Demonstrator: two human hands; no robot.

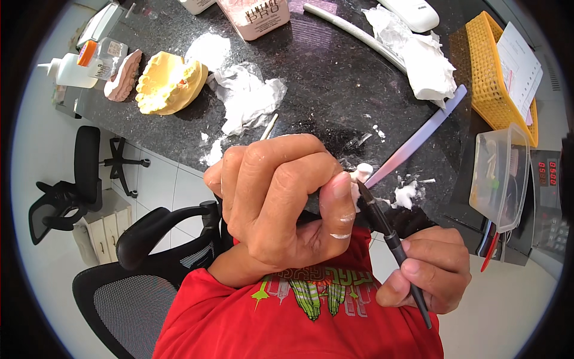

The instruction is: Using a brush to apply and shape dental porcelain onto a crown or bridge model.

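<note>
Left hand point(278, 200) is curled tight, thumb pressed against a small white tooth-shaped piece point(360, 173) pinched at its fingertips, held up just off the near edge of the dark speckled counter point(323, 78). That piece is pale and chalky, rounded on top, mostly hidden behind the thumb. Right hand point(430, 269) sits lower, fingers closed in a pen grip around a slim dark instrument point(391, 239) whose tip touches the white piece.

Just beyond the piece a long flat pale spatula point(418, 137) lies slanting across the counter, with white crumbs point(406, 192) beside it. Farther back sit a yellow dental cast point(168, 82), a pink cast point(122, 76) to its left and crumpled white tissue point(248, 99). On the right, a clear plastic box point(499, 176) and a yellow mesh basket point(493, 72) crowd the counter's edge. Both hands work over the person's red shirt point(287, 317), with a black mesh chair point(137, 287) close on the left.
</note>
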